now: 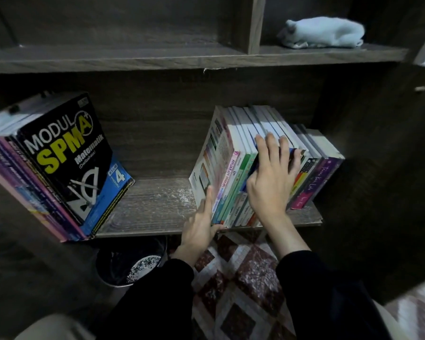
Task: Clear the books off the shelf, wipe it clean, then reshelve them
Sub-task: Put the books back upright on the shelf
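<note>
A row of upright books (233, 168) leans on the right half of the dark wooden shelf (152, 207). My right hand (271, 177) lies over the tops and spines of the middle books, fingers curled over their upper edges. My left hand (201, 222) presses with straight fingers against the left cover of the same row, near the shelf's front edge. A second group of books (66, 163), fronted by a black "Modul SPM" maths book, leans at the shelf's left end. A pale blue cloth (322, 33) lies bunched on the shelf above, at the right.
Dust covers the bare shelf board between the two book groups. Below the shelf stands a dark bin (130, 263) on a patterned red and white floor mat (241, 278). A cabinet side panel (378, 143) closes the shelf on the right.
</note>
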The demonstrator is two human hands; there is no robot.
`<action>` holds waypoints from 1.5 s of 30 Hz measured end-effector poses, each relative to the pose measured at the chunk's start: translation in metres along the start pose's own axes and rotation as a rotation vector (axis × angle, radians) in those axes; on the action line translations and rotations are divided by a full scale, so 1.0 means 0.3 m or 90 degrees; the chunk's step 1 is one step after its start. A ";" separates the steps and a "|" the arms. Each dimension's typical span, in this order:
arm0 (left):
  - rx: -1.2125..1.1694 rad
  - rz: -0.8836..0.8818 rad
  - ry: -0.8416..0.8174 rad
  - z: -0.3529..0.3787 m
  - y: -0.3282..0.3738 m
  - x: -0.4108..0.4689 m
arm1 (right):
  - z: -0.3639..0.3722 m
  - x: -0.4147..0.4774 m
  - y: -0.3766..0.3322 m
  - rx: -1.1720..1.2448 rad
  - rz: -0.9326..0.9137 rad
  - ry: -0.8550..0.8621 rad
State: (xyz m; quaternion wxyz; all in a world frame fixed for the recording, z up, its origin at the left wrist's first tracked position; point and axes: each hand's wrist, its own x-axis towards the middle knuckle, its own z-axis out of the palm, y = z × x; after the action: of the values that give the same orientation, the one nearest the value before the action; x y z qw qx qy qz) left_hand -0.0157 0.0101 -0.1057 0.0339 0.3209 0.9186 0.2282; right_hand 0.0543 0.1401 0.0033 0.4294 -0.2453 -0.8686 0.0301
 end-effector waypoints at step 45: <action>0.075 -0.290 0.359 -0.934 -0.458 -0.288 | 0.070 0.046 -1.086 0.333 -0.288 -0.413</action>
State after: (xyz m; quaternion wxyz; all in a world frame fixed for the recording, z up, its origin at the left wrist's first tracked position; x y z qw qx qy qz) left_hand -0.0848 -0.2482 0.0770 -0.1891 0.0342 0.9513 0.2411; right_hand -0.0992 -0.1363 0.0856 0.1789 0.0882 -0.9528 0.2288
